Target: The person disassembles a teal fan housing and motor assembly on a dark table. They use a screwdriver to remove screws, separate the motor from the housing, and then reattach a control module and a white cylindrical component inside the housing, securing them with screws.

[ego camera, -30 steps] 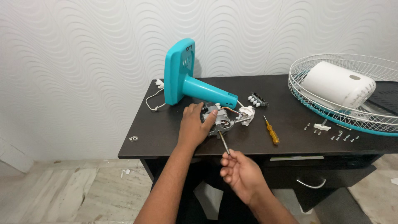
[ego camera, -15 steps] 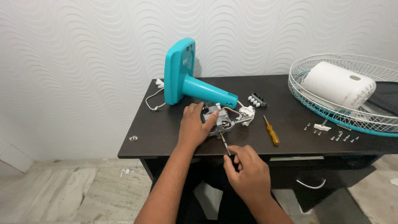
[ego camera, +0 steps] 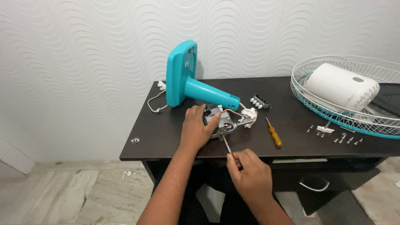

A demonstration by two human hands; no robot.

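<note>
Grey motor [ego camera: 220, 121] sits half-hidden under gripping left hand [ego camera: 196, 130]; right hand [ego camera: 249, 173] pinches its shaft [ego camera: 226, 144].

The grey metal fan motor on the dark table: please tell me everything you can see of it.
The grey metal fan motor lies on its side near the front edge of the dark wooden table, at the end of the teal plastic fan stand. Coloured wires lead from it toward a white plastic part. Its thin steel shaft points toward the person. The left hand covers its left side; the right hand pinches the shaft's tip.
</note>
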